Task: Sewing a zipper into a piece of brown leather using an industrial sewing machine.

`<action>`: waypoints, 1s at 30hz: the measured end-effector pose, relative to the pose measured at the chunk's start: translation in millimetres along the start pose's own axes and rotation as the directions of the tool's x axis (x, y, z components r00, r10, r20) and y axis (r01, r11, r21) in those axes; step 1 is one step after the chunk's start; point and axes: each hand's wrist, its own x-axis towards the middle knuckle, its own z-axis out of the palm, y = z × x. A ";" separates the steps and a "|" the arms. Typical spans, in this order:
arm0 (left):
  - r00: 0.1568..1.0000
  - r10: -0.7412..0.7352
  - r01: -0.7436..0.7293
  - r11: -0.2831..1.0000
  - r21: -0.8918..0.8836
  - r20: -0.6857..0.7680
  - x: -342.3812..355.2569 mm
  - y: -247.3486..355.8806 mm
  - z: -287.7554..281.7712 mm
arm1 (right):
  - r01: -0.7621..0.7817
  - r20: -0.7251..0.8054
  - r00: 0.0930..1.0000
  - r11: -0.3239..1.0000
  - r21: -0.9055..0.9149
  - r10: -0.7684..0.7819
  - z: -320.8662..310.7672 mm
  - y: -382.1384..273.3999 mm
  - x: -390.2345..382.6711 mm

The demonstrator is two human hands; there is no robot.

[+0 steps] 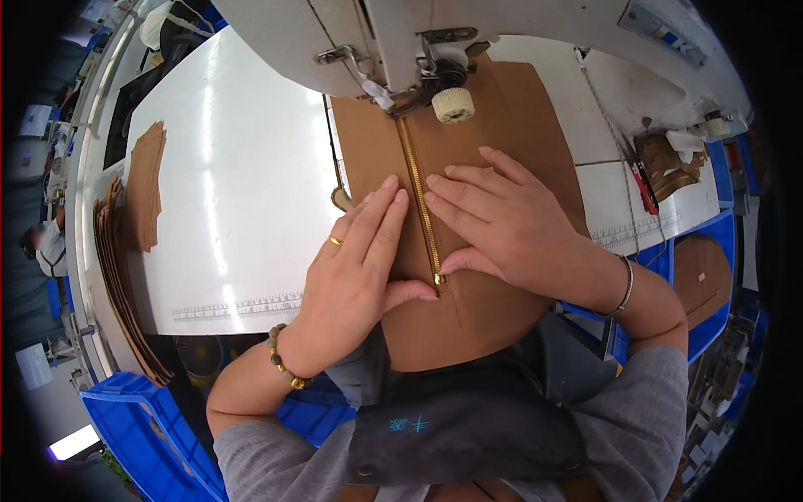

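A brown leather panel (519, 117) lies flat on the white sewing table (242, 192), with a gold zipper (416, 171) running down its middle to the sewing machine's presser foot (400, 105). My left hand (355, 268) presses flat on the panel left of the zipper, fingers together and pointing toward the machine. My right hand (502, 222) presses flat on the right side, its fingertips and thumb touching the zipper edge. Neither hand grips anything; both hold the panel down.
The white sewing machine head (401, 33) hangs over the far end of the panel. A stack of brown leather pieces (125, 251) lies at the table's left edge. Blue bins (142, 427) stand below at left and right (711, 251). Red scissors (644, 188) rest at right.
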 end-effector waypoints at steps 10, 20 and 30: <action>0.997 0.045 -0.053 0.992 0.118 0.069 8.3 4.0 -5.2 | 0.023 0.008 1.000 1.000 -0.007 -0.022 -3.0 0.3 2.3; 0.995 0.077 -0.086 0.985 0.150 0.064 14.6 4.0 -6.9 | 0.033 0.053 0.998 0.999 -0.030 -0.031 -6.5 1.1 1.5; 0.994 0.104 -0.109 0.977 0.185 0.038 29.6 -9.5 -9.1 | 0.048 0.010 0.999 0.998 -0.039 -0.048 1.4 11.3 9.5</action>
